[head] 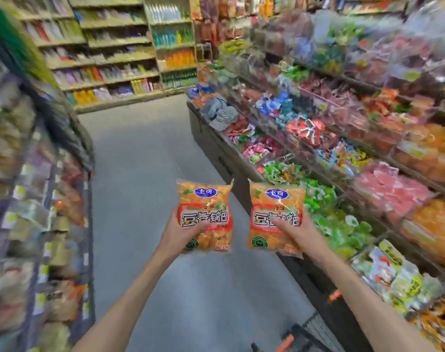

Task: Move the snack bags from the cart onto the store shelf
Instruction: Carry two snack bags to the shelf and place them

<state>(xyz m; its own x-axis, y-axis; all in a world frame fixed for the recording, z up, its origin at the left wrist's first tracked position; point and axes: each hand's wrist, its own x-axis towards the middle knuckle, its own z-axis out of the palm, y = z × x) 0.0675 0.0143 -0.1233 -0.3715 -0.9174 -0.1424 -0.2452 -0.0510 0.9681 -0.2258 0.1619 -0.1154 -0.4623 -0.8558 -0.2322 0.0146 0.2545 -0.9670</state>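
Observation:
I hold two matching orange snack bags upright in front of me over the aisle floor. My left hand (177, 233) grips the left snack bag (205, 199) from its left side, thumb across the printed label. My right hand (296, 231) grips the right snack bag (276, 199) from its right side, thumb on the front. The bags hang side by side with a small gap between them. A dark cart (301, 337) with orange handle parts shows at the bottom edge, below my right forearm. The store shelf (18, 199) on the left is blurred.
Tiered bins of loose wrapped candies (318, 153) run along the right side. More stocked shelves (109, 59) close the aisle's far end. Grey floor (145, 153) stretches between the two shelf rows. The whole view is motion-blurred.

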